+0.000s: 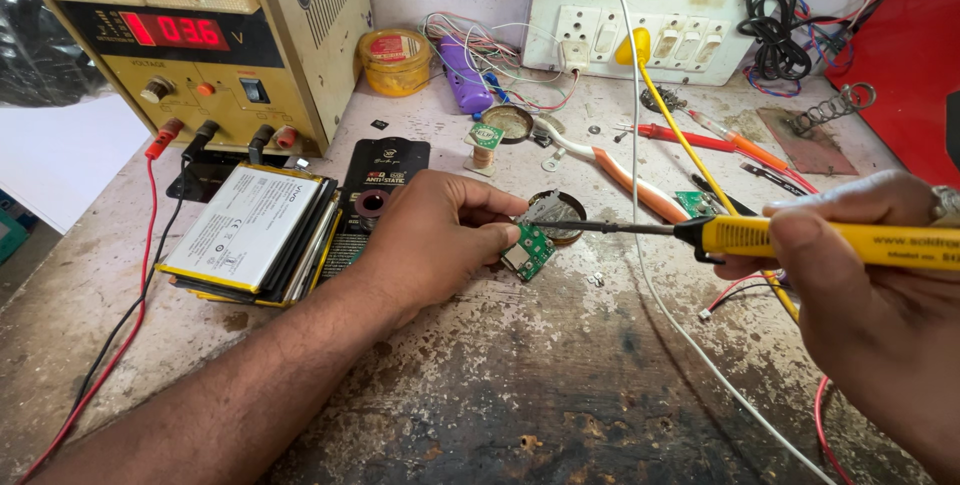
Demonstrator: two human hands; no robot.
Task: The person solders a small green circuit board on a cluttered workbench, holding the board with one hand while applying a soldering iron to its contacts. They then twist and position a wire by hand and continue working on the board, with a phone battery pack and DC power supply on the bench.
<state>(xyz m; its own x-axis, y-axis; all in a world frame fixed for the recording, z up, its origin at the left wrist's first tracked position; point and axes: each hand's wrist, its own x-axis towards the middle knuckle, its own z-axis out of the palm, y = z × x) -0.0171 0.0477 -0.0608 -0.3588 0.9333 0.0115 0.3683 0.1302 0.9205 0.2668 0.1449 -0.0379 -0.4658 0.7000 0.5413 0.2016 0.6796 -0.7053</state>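
two hands share it: left hand (435, 235) pinches the small green circuit board (530, 248) steady, right hand (870, 275) grips the yellow-handled soldering iron (800, 238); tip best kept light on the joint.

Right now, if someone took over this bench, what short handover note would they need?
Left hand: pinches a small green circuit board just above the worn table.
Right hand: grips a yellow soldering iron, tip at the board's top edge.
Nearby: stack of phone batteries, power supply, round tin behind the board.
Done: board held, iron in place.
Left: cannot tell whether the joint is finished.
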